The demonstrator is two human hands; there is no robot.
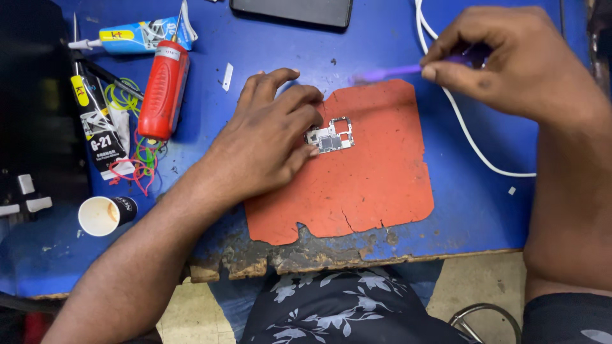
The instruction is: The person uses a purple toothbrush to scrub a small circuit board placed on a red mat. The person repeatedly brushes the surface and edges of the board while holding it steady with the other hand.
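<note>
My left hand (pixel 268 137) rests on an orange-red mat (pixel 363 185) and pins a small silver circuit board (pixel 331 137) with its fingertips. My right hand (pixel 516 60), raised at the upper right, pinches a thin purple tool (pixel 386 74) whose blurred tip points left, above the mat's top edge. The tool tip is apart from the board.
On the blue table (pixel 484 210) lie a red cylindrical tool (pixel 162 89), glue tubes (pixel 137 35), coloured rubber bands (pixel 137 162), a small paper cup (pixel 105 215), a white cable (pixel 472 140) and a dark flat device (pixel 293 9). The table's front edge is worn.
</note>
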